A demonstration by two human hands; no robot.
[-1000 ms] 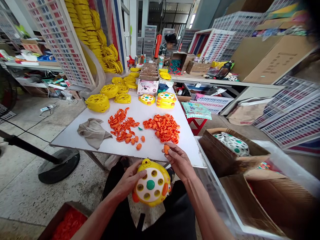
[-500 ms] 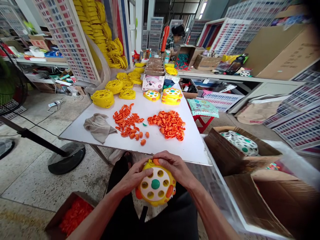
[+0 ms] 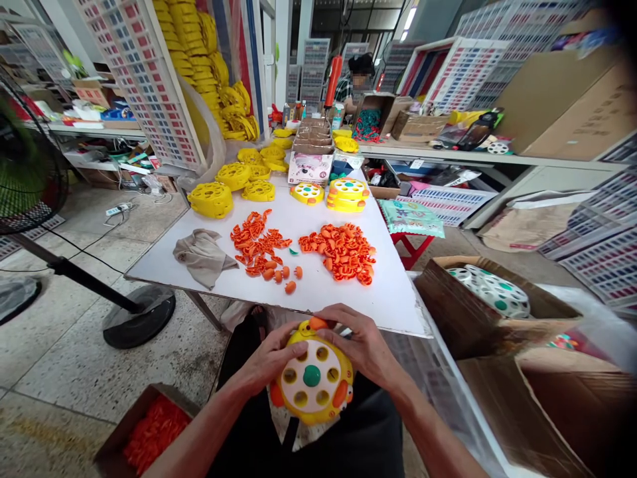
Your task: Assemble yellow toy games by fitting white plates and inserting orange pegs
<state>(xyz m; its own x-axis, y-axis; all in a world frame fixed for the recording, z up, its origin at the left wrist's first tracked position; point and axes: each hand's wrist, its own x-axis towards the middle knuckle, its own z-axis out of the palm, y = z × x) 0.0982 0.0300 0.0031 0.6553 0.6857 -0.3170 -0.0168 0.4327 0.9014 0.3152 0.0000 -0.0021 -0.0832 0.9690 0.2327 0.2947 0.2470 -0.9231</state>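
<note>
Over my lap I hold a round yellow plastic toy (image 3: 312, 392) with a white holed disc and a green centre knob. Orange pieces stick out from its rim, and an eye shows at its right side. My left hand (image 3: 273, 355) grips the toy's upper left edge, thumb on the white disc. At the upper right edge my right hand (image 3: 362, 342) has its fingers closed around an orange piece (image 3: 318, 323) at the rim. Whether that piece is fully seated I cannot tell. On the table in front lie two heaps of small orange parts (image 3: 343, 252) (image 3: 256, 242).
A grey cloth (image 3: 203, 257) lies on the white table (image 3: 164, 265). Yellow shells (image 3: 212, 199) and finished-looking toys (image 3: 347, 194) stand farther back. An orange screwdriver (image 3: 333, 81) hangs above. Cardboard boxes (image 3: 462, 332) flank me right; a box of red-orange parts (image 3: 156, 431) sits lower left.
The view has shifted slightly, so the table appears a little farther right and lower. My right fingers have moved a little on the orange piece, leaving more of the rim visible; both hands still hold the toy.
</note>
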